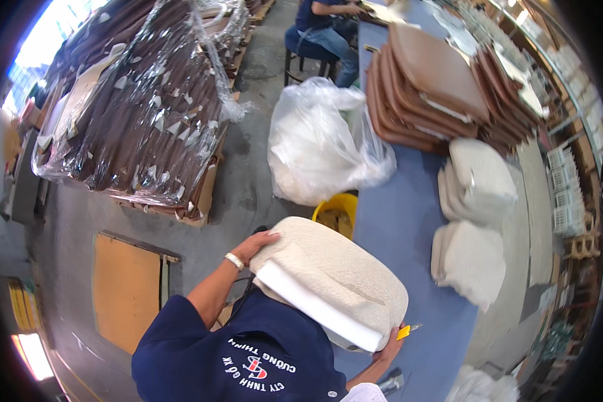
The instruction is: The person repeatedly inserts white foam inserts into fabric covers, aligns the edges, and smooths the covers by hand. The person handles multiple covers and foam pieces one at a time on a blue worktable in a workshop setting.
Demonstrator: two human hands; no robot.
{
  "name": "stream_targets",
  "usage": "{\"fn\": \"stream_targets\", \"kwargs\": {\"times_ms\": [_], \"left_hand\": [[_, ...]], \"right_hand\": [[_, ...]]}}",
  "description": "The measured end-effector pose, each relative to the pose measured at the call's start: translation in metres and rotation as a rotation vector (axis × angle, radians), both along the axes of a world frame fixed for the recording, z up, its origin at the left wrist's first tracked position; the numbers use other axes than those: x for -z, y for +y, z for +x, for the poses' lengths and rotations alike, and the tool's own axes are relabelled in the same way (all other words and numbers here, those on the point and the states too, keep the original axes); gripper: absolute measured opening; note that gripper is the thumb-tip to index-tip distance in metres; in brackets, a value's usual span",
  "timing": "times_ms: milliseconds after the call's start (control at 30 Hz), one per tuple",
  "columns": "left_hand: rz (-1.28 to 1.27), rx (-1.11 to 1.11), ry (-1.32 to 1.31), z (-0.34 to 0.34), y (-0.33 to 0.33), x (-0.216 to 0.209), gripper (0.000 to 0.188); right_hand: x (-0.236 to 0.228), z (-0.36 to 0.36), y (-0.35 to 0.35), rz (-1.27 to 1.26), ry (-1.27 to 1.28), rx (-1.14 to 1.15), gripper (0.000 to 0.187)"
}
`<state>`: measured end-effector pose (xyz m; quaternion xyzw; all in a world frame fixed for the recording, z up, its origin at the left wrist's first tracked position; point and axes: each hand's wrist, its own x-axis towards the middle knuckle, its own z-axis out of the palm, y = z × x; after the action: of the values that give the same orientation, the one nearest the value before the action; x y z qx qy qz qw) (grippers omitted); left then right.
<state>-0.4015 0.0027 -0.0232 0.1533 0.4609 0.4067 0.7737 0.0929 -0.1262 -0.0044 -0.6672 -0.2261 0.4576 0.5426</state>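
A beige fabric seat cushion (335,262) is held up in front of my body, tilted, with a strip of white foam (318,307) showing along its near side. My left hand (256,246) grips the cushion's left end, thumb on top and the other fingers hidden beneath. At the lower right corner my right hand (390,345) is closed on the cushion's edge. A small yellow-handled tool (403,332) with a thin metal tip sticks out from that same hand; its exact kind is unclear.
Beige cushions (472,261) and brown cushions (435,70) are stacked on the blue table (395,228). Beyond my hands are a plastic bag (318,141) and yellow bucket (345,208). A wrapped pallet load (141,107) stands left. A seated person (325,33) works farther off.
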Motion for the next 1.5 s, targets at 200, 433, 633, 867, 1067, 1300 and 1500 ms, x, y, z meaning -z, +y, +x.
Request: {"fn": "stream_targets", "kwargs": {"times_ms": [200,433,633,867,1067,1300,1500], "left_hand": [[0.024,-0.353,0.042,-0.175,0.05,-0.001,0.077],[0.139,-0.735,-0.037,-0.282,0.11,0.011,0.089],[-0.04,-0.859,-0.083,-0.33,0.179,0.025,0.089],[-0.092,-0.89,-0.017,-0.434,0.385,0.059,0.083],[0.03,-0.905,-0.061,-0.522,0.602,0.051,0.082],[0.119,-0.988,-0.053,-0.641,0.793,0.04,0.08],[0.112,-0.975,-0.001,-0.776,0.954,0.07,0.079]], "right_hand": [[-0.124,-0.195,0.215,0.495,0.071,-0.426,0.096],[-0.197,-0.422,0.382,0.572,0.118,-0.809,0.094],[-0.23,-0.574,0.508,0.493,0.151,-1.137,0.105],[-0.236,-0.703,0.687,0.593,0.193,-1.223,0.104],[-0.292,-0.816,0.866,0.678,-0.027,-1.222,0.07],[-0.296,-0.913,1.072,0.641,-0.29,-1.377,0.056],[-0.26,-1.035,1.27,0.437,-0.385,-1.459,0.053]]}}
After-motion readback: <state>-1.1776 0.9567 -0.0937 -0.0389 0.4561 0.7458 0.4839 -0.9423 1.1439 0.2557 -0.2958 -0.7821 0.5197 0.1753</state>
